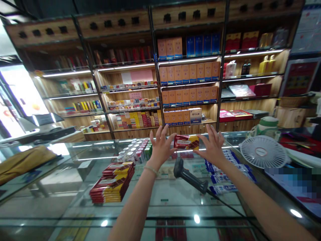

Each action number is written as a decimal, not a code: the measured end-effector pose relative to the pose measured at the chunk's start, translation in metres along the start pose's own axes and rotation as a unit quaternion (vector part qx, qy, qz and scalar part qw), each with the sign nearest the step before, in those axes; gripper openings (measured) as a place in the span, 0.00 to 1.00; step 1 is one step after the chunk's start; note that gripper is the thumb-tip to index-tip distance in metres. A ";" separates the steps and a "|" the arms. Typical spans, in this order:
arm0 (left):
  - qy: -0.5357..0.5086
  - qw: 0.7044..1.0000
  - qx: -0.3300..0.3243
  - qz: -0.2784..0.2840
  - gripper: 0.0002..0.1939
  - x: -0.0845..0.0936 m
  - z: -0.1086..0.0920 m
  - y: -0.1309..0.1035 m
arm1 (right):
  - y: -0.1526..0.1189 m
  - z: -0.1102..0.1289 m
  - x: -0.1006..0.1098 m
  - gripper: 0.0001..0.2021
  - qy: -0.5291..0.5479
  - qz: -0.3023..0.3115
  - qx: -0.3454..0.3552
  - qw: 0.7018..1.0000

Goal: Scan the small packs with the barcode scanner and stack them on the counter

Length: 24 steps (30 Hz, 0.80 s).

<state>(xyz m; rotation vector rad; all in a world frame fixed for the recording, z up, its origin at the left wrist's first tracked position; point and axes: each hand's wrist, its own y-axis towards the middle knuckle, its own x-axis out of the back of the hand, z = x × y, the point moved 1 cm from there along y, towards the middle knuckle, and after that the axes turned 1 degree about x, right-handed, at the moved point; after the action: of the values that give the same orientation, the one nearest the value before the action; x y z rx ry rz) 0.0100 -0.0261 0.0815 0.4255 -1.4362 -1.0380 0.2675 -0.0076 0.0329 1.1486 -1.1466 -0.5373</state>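
Observation:
Between my two hands, a red and yellow chocolate bar pack (186,142) is held up over the glass counter. My left hand (162,144) pinches its left end between thumb and fingers, the other fingers spread upward. At the opposite end, my right hand (212,144) grips it the same way. Below the hands lies a dark barcode scanner (192,179) with a cable running to the lower right. Stacks of similar red and yellow packs (112,182) sit left of my left forearm. Blue and white packets (223,177) lie partly behind my right forearm.
Several small cans (136,149) stand beyond the stacks. A white fan (263,152) and a green and white jug (268,127) are at the right. A brown cloth (25,162) lies at far left. Shelves of boxes (189,97) line the back wall behind the glass counter (165,201).

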 end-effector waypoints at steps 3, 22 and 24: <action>0.019 1.000 -0.017 -0.003 0.39 0.023 0.011 0.002 | 0.010 0.011 0.005 0.23 0.011 -0.002 0.016 1.000; 0.122 0.981 -0.015 0.149 0.35 0.170 0.142 -0.084 | 0.031 0.197 -0.004 0.29 0.142 0.063 0.101 0.983; 0.124 0.976 -0.002 0.178 0.35 0.181 0.158 -0.097 | 0.029 0.220 -0.007 0.30 0.159 0.078 0.104 0.979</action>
<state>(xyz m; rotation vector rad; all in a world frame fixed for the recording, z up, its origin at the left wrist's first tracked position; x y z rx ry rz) -0.2007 -0.1661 0.1381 0.2708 -1.2289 -0.6737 0.0601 -0.0846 0.0502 1.2593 -1.0182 -0.1075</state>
